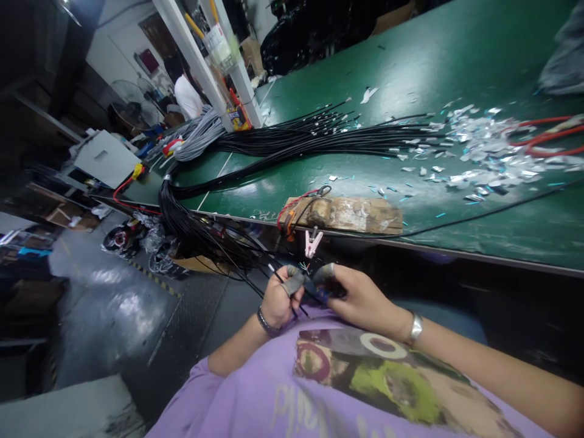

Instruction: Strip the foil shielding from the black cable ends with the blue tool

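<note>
Black cables (277, 276) are pinched in the left hand (277, 301) before the rough wooden block (365, 216), the right hand (356, 293) curls nearby, its hold unclear, and a cardboard box (201, 264) sits left of the block.

Grn bench (456, 61) w/ blk cables (255, 142), gry cables (198, 135), shiny scraps (479, 143) & wood pc (365, 214).

a thin, black, pale-tipped cable (276, 275) slants from the left hand (280, 300), near fine, splayed coloured wires (303, 266).
</note>
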Tool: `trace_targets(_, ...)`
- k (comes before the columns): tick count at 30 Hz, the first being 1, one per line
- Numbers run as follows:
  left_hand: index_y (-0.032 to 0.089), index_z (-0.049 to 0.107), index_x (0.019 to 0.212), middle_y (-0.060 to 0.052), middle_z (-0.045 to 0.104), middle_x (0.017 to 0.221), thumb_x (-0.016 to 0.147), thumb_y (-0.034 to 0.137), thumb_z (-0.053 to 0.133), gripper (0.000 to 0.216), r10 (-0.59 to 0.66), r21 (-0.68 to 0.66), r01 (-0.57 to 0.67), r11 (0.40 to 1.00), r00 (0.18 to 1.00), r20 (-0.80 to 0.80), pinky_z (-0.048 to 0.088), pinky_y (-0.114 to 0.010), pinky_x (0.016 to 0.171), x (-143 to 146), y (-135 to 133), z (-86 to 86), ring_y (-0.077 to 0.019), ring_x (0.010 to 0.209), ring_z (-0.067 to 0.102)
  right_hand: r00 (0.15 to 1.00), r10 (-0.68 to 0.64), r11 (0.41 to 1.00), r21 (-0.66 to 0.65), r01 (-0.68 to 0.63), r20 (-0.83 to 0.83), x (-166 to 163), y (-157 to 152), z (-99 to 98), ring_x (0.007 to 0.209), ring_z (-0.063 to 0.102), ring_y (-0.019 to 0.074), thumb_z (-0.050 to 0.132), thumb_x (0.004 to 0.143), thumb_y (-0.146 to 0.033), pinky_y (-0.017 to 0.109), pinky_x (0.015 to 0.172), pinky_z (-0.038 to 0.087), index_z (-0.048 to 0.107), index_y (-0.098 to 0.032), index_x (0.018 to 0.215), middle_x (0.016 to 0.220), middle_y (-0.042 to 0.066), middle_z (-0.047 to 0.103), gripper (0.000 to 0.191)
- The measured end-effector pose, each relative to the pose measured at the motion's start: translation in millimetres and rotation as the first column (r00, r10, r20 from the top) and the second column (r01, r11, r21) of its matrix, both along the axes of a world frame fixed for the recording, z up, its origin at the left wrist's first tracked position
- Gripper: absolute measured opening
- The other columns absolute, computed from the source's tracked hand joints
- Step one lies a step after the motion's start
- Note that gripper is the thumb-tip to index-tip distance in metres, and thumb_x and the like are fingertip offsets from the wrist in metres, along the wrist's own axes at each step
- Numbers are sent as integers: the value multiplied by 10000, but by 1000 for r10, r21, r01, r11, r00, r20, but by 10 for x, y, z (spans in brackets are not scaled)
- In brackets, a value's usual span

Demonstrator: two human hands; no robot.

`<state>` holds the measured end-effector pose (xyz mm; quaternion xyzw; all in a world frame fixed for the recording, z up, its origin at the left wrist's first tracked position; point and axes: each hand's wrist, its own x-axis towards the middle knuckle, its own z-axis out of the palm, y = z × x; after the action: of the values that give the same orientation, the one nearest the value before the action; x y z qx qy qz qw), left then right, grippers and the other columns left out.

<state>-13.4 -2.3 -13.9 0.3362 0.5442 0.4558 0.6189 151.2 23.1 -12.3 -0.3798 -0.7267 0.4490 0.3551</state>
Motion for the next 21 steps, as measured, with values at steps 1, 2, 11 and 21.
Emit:
trace_targets(1, 191, 447, 663, 90, 415, 369, 566, 578, 717, 482, 0, 6, 0, 1000, 1000, 19, 109, -191, 321, -5, -2, -2, -35, 274, 265, 997, -31, 996, -85, 25, -65, -7, 11, 4, 647, 546, 177, 557, 706, -230, 297, 624, 461, 575, -223, 741, 700, 17, 620, 40)
trace_targets(2, 191, 448, 670, 89, 421, 371, 557, 583, 722, 491, -2, 10, 2, 1000, 999, 33, 108, -190, 321, -11, -5, -4, -36, 272, 267, 991, -63, 985, -168, 43, -120, -16, 25, 8, 647, 547, 175, 542, 749, -294, 297, 621, 465, 577, -219, 742, 702, 15, 623, 82)
trace_targets(11, 179, 460, 660, 72, 488, 409, 585, 572, 727, 481, -33, 16, 34, 999, 998, -57, 171, -165, 305, -43, -56, -70, -29, 272, 328, 975, -30, 911, -408, -65, -222, -152, 83, 13, 606, 474, 152, 586, 734, -507, 274, 559, 410, 586, -204, 683, 635, -10, 548, 307)
trace_targets(21, 98, 573, 641, -53, 627, 514, 519, 674, 731, 610, -675, -146, 701, 698, 712, 193, 339, -175, 330, -263, 174, 30, -101, 370, 539, 933, 281, 912, 240, -333, 226, 95, 113, 210, 699, 512, 178, 479, 686, -63, 288, 646, 430, 522, -192, 716, 750, 50, 567, 139)
